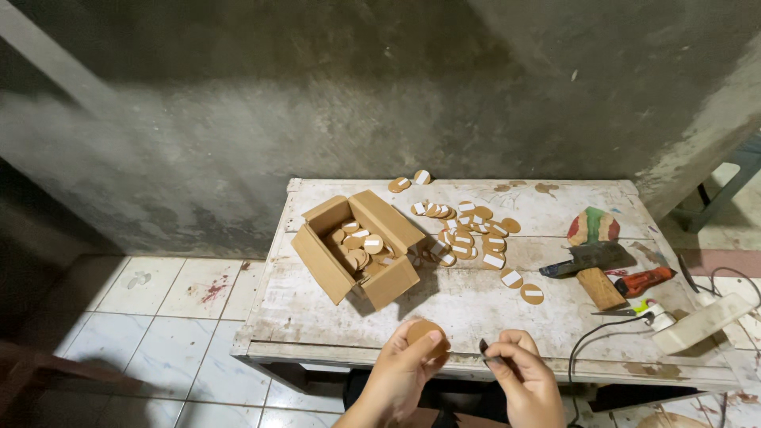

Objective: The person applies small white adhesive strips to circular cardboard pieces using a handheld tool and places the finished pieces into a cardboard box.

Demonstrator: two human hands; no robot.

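Left hand (400, 372) is pinching a round brown disc (426, 333) between thumb and fingertips, holding it up on edge just over the near edge of the tabletop (476, 305). Right hand (519, 372) is curled closed around a small dark tool (484, 349), some kind of thin blade or pick, can't tell exactly what. Its tip pokes out toward the left.

The bit that matters: the disc sits directly left of the tool tip, with only a small gap between them, not touching. The tool's long axis runs roughly sideways, pointing at the disc's right rim. So the right hand is the one with the reach here, and the left just presents the disc, flat face toward the camera.

Rest of the bench: an open cardboard box (357, 250) toward the left side, turned at an angle, with a bunch of the same discs inside, some with white strips across them. A loose heap of discs (468, 230) sprawls from the middle to the far edge, a couple right at the far rim. Over to the right there's a hatchet-like tool with a wooden handle (590, 269), an orange-handled tool (646, 279) just beside it, and a white power strip (701, 323) at the near right corner with a black cable trailing off.
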